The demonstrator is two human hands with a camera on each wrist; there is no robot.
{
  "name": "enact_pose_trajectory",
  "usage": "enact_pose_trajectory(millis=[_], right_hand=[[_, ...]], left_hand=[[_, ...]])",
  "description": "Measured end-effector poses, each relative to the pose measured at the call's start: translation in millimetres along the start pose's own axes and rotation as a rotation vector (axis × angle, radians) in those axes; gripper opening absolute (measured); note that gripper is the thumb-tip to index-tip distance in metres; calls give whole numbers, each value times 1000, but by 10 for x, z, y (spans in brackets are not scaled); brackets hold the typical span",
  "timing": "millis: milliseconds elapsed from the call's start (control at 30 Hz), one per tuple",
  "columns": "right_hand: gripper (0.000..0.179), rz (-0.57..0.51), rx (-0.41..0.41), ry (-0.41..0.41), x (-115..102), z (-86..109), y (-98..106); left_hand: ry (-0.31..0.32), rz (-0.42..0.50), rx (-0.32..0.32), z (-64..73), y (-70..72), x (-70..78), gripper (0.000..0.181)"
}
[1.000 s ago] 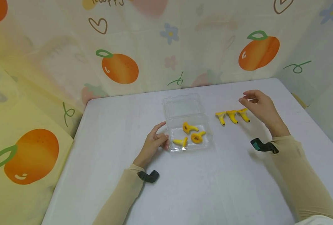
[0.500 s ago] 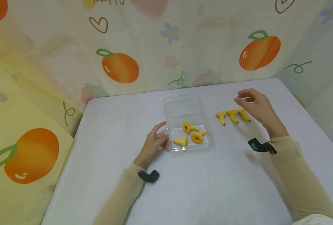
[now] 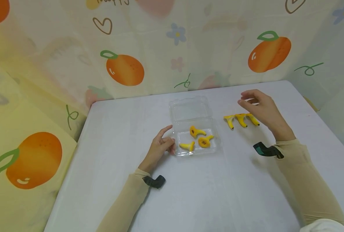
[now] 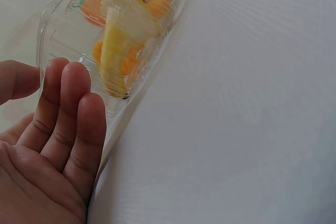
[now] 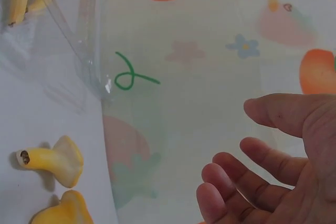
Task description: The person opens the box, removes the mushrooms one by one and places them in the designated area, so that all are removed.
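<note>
A hinged clear plastic box (image 3: 196, 153) stands with its lid (image 3: 190, 109) laid back; inside are three yellow chanterelle mushrooms, one of them a chanterelle (image 3: 205, 141) with its cap facing up. At its left side, my left hand (image 3: 157, 149) touches the wall with its fingertips (image 4: 76, 77). Three more chanterelles (image 3: 240, 120) lie in a row on the table to the right of the box, stems toward me. Over the row's right end, my right hand (image 3: 263, 109) hovers with loosely bent fingers (image 5: 226, 169) and thumb apart, holding nothing.
A white cloth covers the table (image 3: 206, 193). Behind it and along both sides hangs a pale curtain (image 3: 151, 48) printed with oranges, hearts and flowers. Each wrist wears a dark band, such as the left band (image 3: 154, 182).
My right hand has drifted a little to the left above the row of chanterelles. My left hand, the box and all the chanterelles have stayed in place.
</note>
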State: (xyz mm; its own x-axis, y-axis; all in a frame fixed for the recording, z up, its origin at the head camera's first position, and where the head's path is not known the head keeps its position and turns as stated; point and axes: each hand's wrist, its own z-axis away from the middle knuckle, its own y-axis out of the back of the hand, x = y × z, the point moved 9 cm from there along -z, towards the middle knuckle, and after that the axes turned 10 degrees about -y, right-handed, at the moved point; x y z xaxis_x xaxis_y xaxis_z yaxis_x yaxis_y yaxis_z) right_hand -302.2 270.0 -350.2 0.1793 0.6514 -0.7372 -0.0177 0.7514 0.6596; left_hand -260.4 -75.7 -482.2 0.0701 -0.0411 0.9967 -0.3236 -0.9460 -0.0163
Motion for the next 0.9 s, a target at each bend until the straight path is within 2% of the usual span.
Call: enact_pose_trajectory(millis=[733, 900], right_hand=[[57, 3, -75, 66, -249, 67, -169], [55, -1, -79, 103, -321, 85, -188]], left_hand=[[-9, 1, -12, -5, 0, -2, 64], [-11, 1, -13, -8, 4, -2, 64]])
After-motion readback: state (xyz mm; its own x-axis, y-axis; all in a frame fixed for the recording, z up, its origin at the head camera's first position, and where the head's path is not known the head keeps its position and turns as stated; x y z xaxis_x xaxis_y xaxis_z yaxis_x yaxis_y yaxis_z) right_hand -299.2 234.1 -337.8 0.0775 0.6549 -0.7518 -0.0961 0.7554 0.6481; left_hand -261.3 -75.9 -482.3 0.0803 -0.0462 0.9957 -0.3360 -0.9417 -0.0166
